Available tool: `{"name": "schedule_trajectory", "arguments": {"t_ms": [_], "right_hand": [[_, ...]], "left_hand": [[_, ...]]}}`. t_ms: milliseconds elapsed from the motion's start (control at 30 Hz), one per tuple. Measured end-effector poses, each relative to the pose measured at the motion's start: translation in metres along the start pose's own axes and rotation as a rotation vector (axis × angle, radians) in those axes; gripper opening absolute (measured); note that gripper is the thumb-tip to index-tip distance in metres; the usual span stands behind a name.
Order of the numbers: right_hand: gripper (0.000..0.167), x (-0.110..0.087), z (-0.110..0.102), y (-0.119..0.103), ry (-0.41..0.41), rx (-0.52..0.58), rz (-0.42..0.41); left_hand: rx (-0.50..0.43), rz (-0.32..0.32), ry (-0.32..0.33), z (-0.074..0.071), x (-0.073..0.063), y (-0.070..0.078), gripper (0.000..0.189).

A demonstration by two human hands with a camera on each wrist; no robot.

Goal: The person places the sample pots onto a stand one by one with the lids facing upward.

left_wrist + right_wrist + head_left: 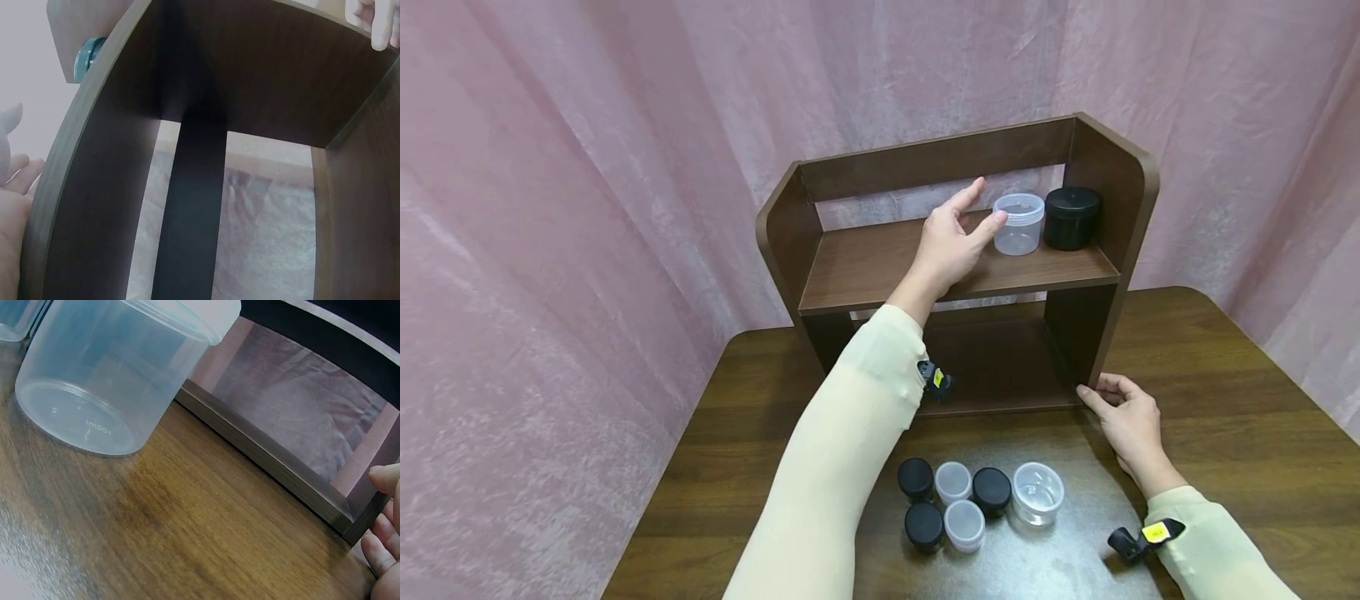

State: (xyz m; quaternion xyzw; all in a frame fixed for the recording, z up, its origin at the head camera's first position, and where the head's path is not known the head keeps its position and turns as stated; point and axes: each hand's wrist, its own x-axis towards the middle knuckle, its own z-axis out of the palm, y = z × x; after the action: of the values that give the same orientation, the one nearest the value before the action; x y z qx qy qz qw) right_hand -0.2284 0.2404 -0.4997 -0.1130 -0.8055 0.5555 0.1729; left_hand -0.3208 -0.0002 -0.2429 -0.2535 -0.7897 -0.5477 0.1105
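Observation:
A two-tier brown wooden shelf point(880, 262) stands on the table. On its upper board are a clear plastic jar point(1019, 237) and, to its right, a black lidded jar point(1072, 221). My left hand point(951, 242) is just left of the clear jar, fingers extended and thumb spread. In the head view the thumb tip overlaps the jar's rim; contact cannot be told. My right hand point(1131, 425) holds the shelf's lower right front corner, its thumb and fingers on either side of the panel in the right wrist view.
On the table before the shelf stand several small jars with black lids point(923, 525) and whitish lids point(964, 523). A larger clear jar point(1037, 493) is at their right. Behind the table hangs a pink curtain point(625, 208).

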Motion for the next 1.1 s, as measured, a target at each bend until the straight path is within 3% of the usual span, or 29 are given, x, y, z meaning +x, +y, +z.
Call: {"name": "schedule_trajectory", "arguments": {"t_ms": [333, 633, 867, 1100], "right_hand": [[0.042, 0.002, 0.003, 0.004, -0.01, -0.019, 0.003], [0.042, 0.003, 0.004, 0.003, -0.01, -0.011, 0.0], [0.043, 0.003, 0.001, 0.002, -0.018, -0.019, 0.002], [0.043, 0.004, 0.002, 0.002, -0.019, -0.007, 0.008]], "left_hand": [[-0.124, 0.043, 0.014, -0.007, -0.021, 0.02, 0.047], [-0.233, 0.066, 0.003, -0.008, -0.018, -0.004, 0.041], [-0.293, 0.068, -0.088, -0.009, -0.036, 0.002, 0.036], [-0.309, 0.112, -0.236, -0.004, -0.063, 0.005, 0.033]]}}
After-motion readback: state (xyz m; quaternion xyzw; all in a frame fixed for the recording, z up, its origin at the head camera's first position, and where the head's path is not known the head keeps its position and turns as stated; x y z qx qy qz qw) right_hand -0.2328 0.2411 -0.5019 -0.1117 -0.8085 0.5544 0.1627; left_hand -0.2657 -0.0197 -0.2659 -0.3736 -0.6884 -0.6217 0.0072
